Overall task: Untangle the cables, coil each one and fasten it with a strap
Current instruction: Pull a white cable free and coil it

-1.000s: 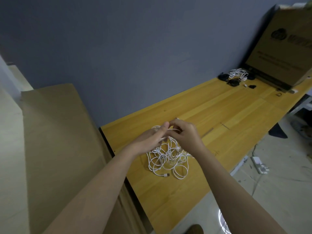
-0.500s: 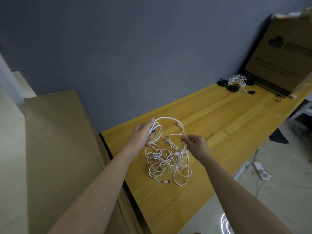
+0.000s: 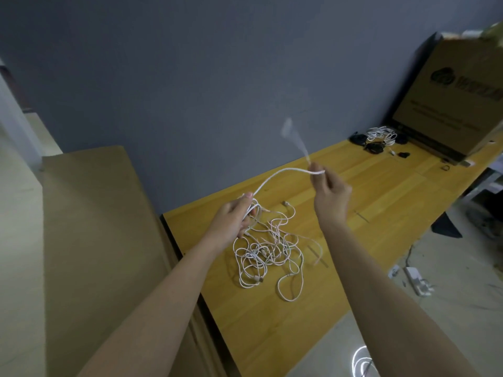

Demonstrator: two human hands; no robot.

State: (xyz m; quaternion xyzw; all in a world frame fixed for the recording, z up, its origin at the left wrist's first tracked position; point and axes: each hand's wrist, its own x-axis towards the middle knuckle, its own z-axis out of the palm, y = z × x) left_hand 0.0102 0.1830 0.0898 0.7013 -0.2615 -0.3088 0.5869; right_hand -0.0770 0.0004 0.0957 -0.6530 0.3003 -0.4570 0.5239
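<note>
Cables [image 3: 268, 248]: white tangle lying on the table [image 3: 367, 191], near its left end, loops spread loose over the wood; one plug tip shows at the low left of the heap.
Free strand [image 3: 283, 172]: one white cable rises out of the tangle, arcs up and to the right between the two hands, clear of the table.
Left hand [image 3: 234, 219]: over the upper left edge of the tangle, fingers curled round a few strands, thumb pressed on the rising strand.
Right hand [image 3: 330, 195]: raised above the table, to the right of the left hand and higher, pinching the strand between thumb and fingertips.
Strand end [image 3: 292, 134]: past the right hand the cable's tail points up against the wall [image 3: 204, 85], blurred too much to tell its plug.
Table: yellow wood, long, running away to the upper right along the grey wall.
Far pile [image 3: 379, 137]: more white cable and a few small black items at the far end of the table, well apart from the tangle; too small to tell what the black items are.
Box [image 3: 451, 104]: large brown carton with dark print, standing at the far end, just behind that pile.
Board [image 3: 95, 240]: big brown sheet to the left of the table, beside its left end.
Floor [image 3: 449, 308]: pale, to the right of the table, with a white power strip [image 3: 416, 280] lying on it.
</note>
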